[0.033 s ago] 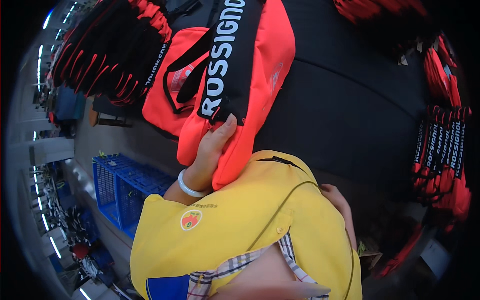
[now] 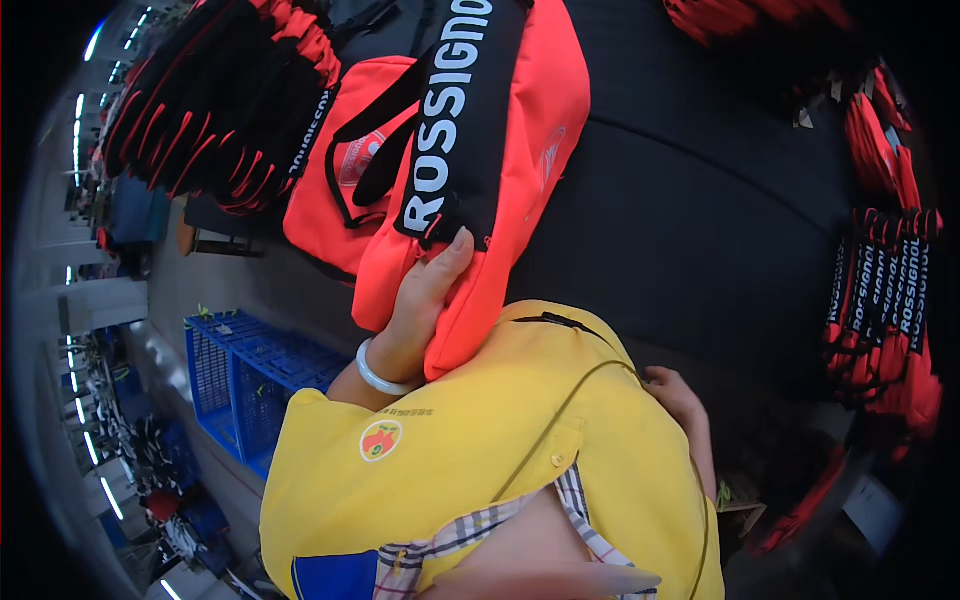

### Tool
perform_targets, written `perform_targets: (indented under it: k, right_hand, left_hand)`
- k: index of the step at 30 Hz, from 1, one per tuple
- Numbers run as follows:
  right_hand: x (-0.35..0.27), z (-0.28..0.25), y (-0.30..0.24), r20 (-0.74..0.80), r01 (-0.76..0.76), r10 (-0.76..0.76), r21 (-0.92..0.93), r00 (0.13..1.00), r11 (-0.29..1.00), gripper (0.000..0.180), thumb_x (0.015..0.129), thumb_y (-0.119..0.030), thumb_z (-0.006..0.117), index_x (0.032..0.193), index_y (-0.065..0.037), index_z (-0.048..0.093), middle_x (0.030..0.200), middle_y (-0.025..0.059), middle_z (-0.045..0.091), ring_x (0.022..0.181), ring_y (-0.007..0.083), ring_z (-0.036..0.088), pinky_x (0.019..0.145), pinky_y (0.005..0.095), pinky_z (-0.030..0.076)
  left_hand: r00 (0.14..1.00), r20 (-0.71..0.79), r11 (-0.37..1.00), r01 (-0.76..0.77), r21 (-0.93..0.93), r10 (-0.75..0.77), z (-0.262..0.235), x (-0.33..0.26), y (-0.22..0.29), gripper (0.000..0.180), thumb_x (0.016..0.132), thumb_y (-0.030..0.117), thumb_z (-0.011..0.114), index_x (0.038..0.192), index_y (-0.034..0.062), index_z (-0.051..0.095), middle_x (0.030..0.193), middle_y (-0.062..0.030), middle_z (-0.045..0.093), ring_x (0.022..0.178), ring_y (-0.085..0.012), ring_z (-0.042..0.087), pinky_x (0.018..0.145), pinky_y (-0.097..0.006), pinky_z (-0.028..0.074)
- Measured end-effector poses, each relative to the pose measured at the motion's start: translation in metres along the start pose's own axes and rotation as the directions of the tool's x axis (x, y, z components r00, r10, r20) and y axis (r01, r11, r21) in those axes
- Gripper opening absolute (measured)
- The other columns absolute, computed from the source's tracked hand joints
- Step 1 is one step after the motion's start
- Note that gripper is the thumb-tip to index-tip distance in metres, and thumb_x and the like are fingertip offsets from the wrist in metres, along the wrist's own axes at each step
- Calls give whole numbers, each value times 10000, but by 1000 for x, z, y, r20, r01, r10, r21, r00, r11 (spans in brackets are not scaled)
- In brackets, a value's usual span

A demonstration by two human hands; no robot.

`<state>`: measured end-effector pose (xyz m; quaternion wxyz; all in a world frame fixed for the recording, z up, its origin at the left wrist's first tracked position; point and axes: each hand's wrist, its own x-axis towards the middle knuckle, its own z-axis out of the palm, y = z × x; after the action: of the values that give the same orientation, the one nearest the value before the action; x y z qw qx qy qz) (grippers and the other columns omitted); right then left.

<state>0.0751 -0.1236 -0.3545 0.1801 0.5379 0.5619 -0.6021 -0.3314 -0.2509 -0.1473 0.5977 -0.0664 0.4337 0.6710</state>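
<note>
OK so your left hand (image 2: 430, 275) is closed on the near end of the red bag (image 2: 525, 165), thumb on top by the lower end of its black panel (image 2: 470, 190) with the big white lettering. Fingers are mostly tucked out of sight. That bag sits at the near edge of the dark counter (image 2: 690, 220), left part of it, with its bottom end poking past the edge, right up by your yellow shirt (image 2: 500, 430). Just left of it there's a red section with black straps (image 2: 325, 190); can't tell if that's the same bag or another one.

Your right hand (image 2: 672, 390) is down by your side, just off the near edge, half hidden by the shirt, so I can't tell if it's holding anything.

Toward the counter's far left corner there's a fat stack of black and red bags (image 2: 220, 110), and near its right end a red and black bundle (image 2: 880, 285). Blue crates (image 2: 265, 370) stand on the floor to your left.
</note>
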Motion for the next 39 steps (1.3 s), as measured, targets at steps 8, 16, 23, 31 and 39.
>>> perform_targets:
  k: [8,16,23,31,39]
  right_hand:
    - [-105,-10,-236,-464,786,-853,-423,239,451,250,865,-63,632,1114,-42,631,801,72,628,635,168,602,575,267,477]
    - [-101,30,-321,-294,769,-949,-631,-116,102,303,765,-271,781,863,-37,615,730,65,612,590,224,589,519,305,472]
    - [-86,32,-330,-272,752,-953,-655,-137,78,311,763,-292,777,851,-41,616,724,59,613,602,216,593,523,306,463]
    - [-79,26,-329,-305,772,-942,-629,-141,88,312,757,-291,780,851,-42,618,722,57,611,600,220,591,524,306,464]
    - [-76,22,-329,-294,832,-956,-527,12,173,272,778,-261,760,828,-49,599,679,59,576,588,217,552,610,332,413]
  left_hand:
    - [987,159,997,2,76,-14,16,3,-3,358,999,341,502,1042,16,644,855,-39,679,728,-95,640,653,-204,498]
    - [980,197,1000,-26,7,24,22,9,-6,463,1013,400,419,1143,-13,583,1016,-108,653,879,-165,639,759,-268,509]
    - [991,125,997,-57,51,50,24,13,-7,351,1013,355,466,957,56,641,740,5,636,599,-52,580,527,-175,432]
    - [978,209,1000,-8,26,3,9,24,-4,404,1009,384,449,1074,14,595,929,-79,642,796,-142,612,692,-257,483]
    - [995,77,983,-80,165,68,34,16,-7,375,1014,377,453,926,61,635,715,10,616,582,-46,547,518,-175,399]
